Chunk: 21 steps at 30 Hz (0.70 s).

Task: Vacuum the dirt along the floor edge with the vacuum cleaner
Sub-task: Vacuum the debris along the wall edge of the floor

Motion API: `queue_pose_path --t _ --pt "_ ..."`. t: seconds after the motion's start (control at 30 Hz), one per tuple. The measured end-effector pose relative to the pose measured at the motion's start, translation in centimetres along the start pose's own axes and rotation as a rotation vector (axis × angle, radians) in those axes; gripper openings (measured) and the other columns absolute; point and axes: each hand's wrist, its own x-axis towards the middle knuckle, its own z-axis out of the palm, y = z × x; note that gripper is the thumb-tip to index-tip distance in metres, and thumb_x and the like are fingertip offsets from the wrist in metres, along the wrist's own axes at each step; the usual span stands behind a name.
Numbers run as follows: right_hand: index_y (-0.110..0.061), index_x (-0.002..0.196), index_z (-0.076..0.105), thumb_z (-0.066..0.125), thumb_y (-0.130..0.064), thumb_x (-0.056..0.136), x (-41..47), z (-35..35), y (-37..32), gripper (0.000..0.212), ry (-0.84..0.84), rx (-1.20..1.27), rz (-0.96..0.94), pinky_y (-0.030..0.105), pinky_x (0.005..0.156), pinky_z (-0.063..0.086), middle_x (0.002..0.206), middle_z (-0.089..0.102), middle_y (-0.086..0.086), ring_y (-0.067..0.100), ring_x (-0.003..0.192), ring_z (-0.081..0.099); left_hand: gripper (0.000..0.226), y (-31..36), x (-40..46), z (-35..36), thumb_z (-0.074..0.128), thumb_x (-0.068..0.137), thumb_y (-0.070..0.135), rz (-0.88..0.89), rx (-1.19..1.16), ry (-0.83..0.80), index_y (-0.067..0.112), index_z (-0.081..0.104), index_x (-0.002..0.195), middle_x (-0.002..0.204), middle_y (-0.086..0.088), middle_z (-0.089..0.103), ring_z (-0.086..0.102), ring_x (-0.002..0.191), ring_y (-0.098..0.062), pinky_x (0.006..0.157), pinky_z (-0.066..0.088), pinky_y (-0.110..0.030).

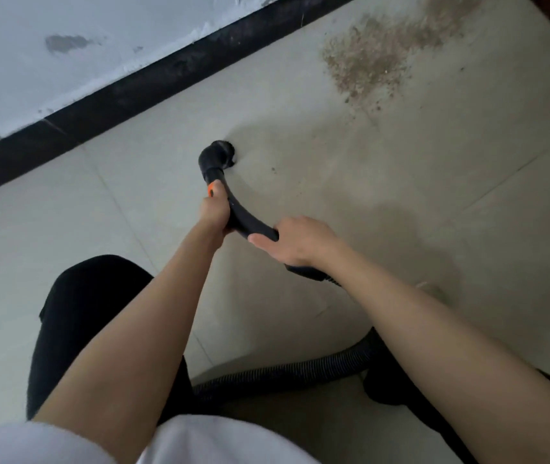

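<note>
A black curved vacuum wand (245, 221) ends in a round black nozzle (217, 156) that sits on the pale tiled floor. My left hand (214, 211) grips the wand just behind an orange slider (211, 189). Farther back my right hand (295, 241) holds the wand's rear end, fingers curled round it. A patch of brown dirt (367, 61) lies on the tiles ahead and to the right of the nozzle, well apart from it, and reaches toward the top edge. A few specks (272, 169) lie close to the nozzle.
A black skirting board (153, 83) runs diagonally along the foot of a white, scuffed wall (66, 35). The ribbed black hose (287, 370) curves across the floor beneath my arms. My knee in black trousers (82, 303) is at lower left.
</note>
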Motion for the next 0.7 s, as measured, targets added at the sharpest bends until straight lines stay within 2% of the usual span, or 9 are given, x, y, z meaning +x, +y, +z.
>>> queue_pose_path --t 0.07,0.17,0.23,0.3,0.37,0.5,0.63,0.7 --pt "-0.017 0.083 0.052 0.027 -0.072 0.093 -1.1 1.4 -1.3 0.061 -0.027 -0.025 -0.016 0.031 0.050 0.027 0.069 0.047 -0.004 0.022 0.069 0.048 0.054 -1.8 -1.0 -1.9 0.032 0.101 0.043 -0.033 -0.041 0.045 0.001 0.039 0.135 0.111 -0.010 0.050 0.053 0.102 -0.029 0.077 0.048 -0.038" --pt "-0.018 0.074 0.048 0.029 -0.073 0.092 -3.0 3.1 -2.1 0.061 -0.067 -0.004 -0.026 0.032 0.052 0.031 0.068 0.049 -0.002 0.018 0.062 0.048 0.050 -4.1 -2.7 -3.3 0.034 0.100 0.043 -0.069 -0.063 0.062 0.004 0.044 0.129 0.106 -0.010 0.052 0.054 0.095 -0.027 0.074 0.048 -0.036" --pt "-0.018 0.073 0.048 0.030 -0.074 0.091 -4.4 3.8 -2.0 0.061 -0.087 0.034 -0.007 0.033 0.055 0.035 0.068 0.051 -0.001 0.017 0.060 0.049 0.041 -5.1 -3.7 -3.5 0.033 0.099 0.043 -0.075 -0.049 0.037 0.008 0.046 0.117 0.099 -0.008 0.055 0.055 0.091 -0.025 0.070 0.049 -0.034" --pt "-0.015 0.080 0.055 0.030 -0.074 0.090 -5.6 4.2 -1.6 0.065 -0.084 0.056 0.017 0.033 0.055 0.036 0.070 0.054 0.000 0.020 0.064 0.053 0.035 -5.6 -4.7 -3.2 0.032 0.099 0.041 -0.070 -0.024 -0.001 0.009 0.044 0.106 0.093 -0.007 0.054 0.055 0.085 -0.023 0.065 0.048 -0.031" --pt "-0.015 0.084 0.058 0.030 -0.074 0.090 -6.5 4.6 -1.0 0.066 -0.070 0.051 0.039 0.033 0.057 0.037 0.070 0.053 -0.001 0.024 0.069 0.055 0.035 -5.9 -5.2 -2.5 0.031 0.099 0.041 -0.069 -0.001 -0.044 0.009 0.044 0.107 0.093 -0.008 0.054 0.055 0.087 -0.024 0.070 0.049 -0.033" --pt "-0.022 0.075 0.053 0.031 -0.073 0.091 -7.8 5.0 0.3 0.058 -0.049 0.078 0.075 0.032 0.055 0.035 0.068 0.055 -0.003 0.025 0.071 0.056 0.038 -6.1 -6.2 -0.9 0.029 0.099 0.042 -0.077 0.038 -0.109 0.008 0.045 0.107 0.090 -0.007 0.053 0.054 0.087 -0.025 0.078 0.050 -0.038" --pt "-0.023 0.069 0.048 0.033 -0.072 0.091 -8.3 5.2 1.0 0.056 -0.016 0.106 0.113 0.030 0.051 0.031 0.066 0.053 -0.004 0.021 0.066 0.053 0.040 -6.1 -6.2 0.3 0.031 0.099 0.043 -0.081 0.058 -0.137 0.007 0.045 0.108 0.092 -0.009 0.054 0.056 0.095 -0.029 0.088 0.052 -0.043" --pt "-0.023 0.071 0.050 0.031 -0.073 0.091 -8.1 5.0 1.3 0.056 -0.009 0.120 0.140 0.030 0.051 0.032 0.068 0.055 -0.004 0.020 0.066 0.054 0.040 -5.5 -5.8 1.0 0.032 0.099 0.042 -0.073 0.078 -0.155 0.006 0.046 0.109 0.087 -0.007 0.052 0.055 0.092 -0.027 0.088 0.051 -0.042"
